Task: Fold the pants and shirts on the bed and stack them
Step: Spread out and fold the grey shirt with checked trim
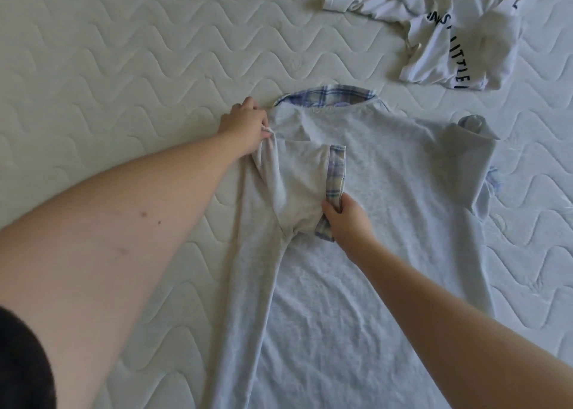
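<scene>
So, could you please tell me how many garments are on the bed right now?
2: a grey shirt spread flat in the middle, held by both hands, and a crumpled white shirt at the far right. More may lie out of frame.

A white quilted mattress [124, 67] fills the whole view — bare, stitched in wavy rows that run across it. Soft, even light falls over it, with faint shadows in the quilting — no walls or floor show.

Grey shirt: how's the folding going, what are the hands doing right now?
Left hand pinches shoulder; right hand grips plaid cuff. Grey shirt flat, left sleeve folded in. White shirt crumpled, clear.
</scene>
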Available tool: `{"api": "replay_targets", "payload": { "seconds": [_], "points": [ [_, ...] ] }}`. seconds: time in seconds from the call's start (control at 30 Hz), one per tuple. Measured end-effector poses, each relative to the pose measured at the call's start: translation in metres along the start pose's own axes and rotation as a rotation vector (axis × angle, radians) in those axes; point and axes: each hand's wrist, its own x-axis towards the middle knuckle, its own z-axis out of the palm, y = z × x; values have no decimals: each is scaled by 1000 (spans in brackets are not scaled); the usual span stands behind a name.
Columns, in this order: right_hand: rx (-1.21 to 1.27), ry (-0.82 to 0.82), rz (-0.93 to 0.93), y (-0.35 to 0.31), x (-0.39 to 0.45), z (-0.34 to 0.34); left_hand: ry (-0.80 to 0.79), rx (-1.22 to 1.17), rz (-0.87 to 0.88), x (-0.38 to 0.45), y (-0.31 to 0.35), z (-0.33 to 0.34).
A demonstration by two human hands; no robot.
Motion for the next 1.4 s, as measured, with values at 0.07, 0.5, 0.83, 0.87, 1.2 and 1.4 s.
{"api": "replay_targets", "payload": {
  "seconds": [0.07, 0.5, 0.83, 0.87, 1.2, 1.4],
  "points": [
    [-34, 41, -8, 6, -2, -4, 55, 35, 27, 5, 6, -3],
    [-158, 171, 113, 24, -2, -16, -13, -230, -65, 1, 20, 11],
    [-109, 258, 59, 30, -80, 29, 225, -460, -155, -145, 1, 44],
    [-132, 146, 77, 32, -88, 38, 207, -468, -194, -168, -2, 53],
    [-231, -324, 231, 57, -143, 97, -256, -544, -420, -356, -3, 121],
    [-267, -359, 187, 87, -192, 98, -367, -655, -517, -426, -3, 136]
  ]
}}
